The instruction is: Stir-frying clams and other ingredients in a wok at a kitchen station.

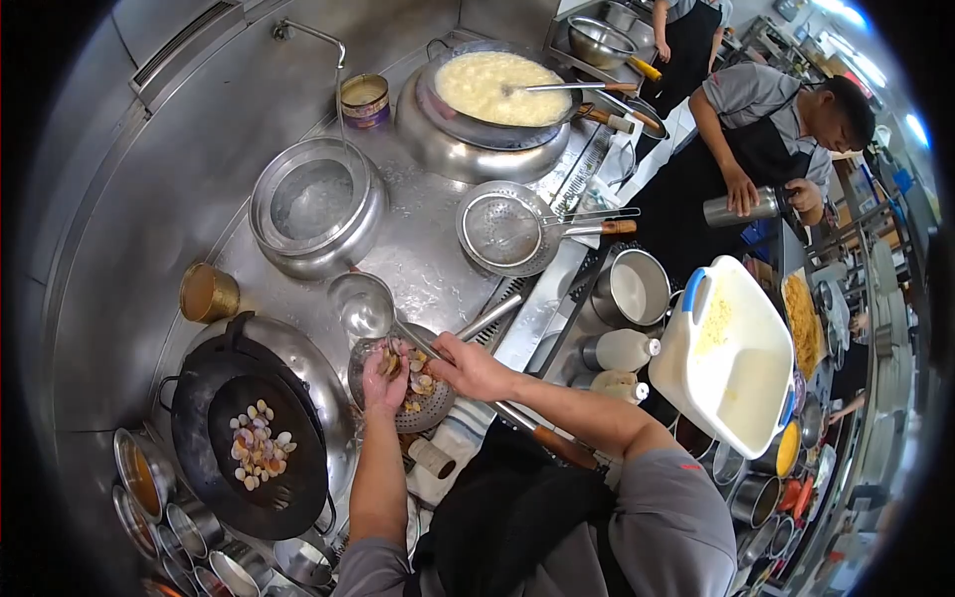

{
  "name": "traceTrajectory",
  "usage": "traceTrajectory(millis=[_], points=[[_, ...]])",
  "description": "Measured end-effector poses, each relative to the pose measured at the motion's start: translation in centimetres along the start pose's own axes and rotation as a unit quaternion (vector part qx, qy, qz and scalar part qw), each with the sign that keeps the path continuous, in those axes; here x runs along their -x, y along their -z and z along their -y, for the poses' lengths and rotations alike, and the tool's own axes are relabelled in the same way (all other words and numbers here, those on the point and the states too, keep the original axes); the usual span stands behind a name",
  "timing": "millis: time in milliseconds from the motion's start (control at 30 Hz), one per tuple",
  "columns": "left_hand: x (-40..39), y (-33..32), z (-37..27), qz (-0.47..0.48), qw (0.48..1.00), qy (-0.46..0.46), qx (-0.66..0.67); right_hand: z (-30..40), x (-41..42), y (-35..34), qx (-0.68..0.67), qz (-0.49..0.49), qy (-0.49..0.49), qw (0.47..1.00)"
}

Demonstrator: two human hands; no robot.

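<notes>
My right hand [477, 367] grips the metal handle of a large wok ladle [363, 310], whose wooden end reaches back past my apron. Clear liquid appears to fill the ladle's bowl, left of and above my hands. My left hand [384, 380] is cupped, palm up, around a few clams [390, 362]. It is over a perforated metal strainer [429, 418], where more clams and yellowish bits lie. To the left, a black wok [198, 463] holds a cluster of clams [260, 448] on its dark bottom.
A water-filled steel pot [261, 224] stands under a tap [317, 33]. Beyond it, a wok [440, 112] bubbles with yellow liquid. Strainers [507, 239] lie right of centre. A white tub [746, 380] and bottles [615, 351] stand at right. Behind them a co-worker [761, 134] holds a metal container.
</notes>
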State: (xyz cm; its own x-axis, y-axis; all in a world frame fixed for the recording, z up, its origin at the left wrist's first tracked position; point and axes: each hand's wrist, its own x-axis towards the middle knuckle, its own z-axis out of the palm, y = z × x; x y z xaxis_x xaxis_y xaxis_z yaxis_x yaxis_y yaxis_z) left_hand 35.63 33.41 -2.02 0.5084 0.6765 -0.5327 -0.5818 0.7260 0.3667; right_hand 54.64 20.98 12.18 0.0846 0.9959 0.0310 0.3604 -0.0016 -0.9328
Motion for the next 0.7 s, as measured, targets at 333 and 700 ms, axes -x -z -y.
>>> traceTrajectory(millis=[333, 700], points=[[2.1, 1.3, -0.4, 0.014, 0.998, -0.051, 0.038, 1.5, -3.8, 0.5, 0.083, -0.055, 0.063, 0.993], [3.7, 0.4, -0.5, 0.124, 0.984, -0.028, 0.126, -6.3, -27.1, 1.4, 0.121, -0.189, 0.095, 0.970]])
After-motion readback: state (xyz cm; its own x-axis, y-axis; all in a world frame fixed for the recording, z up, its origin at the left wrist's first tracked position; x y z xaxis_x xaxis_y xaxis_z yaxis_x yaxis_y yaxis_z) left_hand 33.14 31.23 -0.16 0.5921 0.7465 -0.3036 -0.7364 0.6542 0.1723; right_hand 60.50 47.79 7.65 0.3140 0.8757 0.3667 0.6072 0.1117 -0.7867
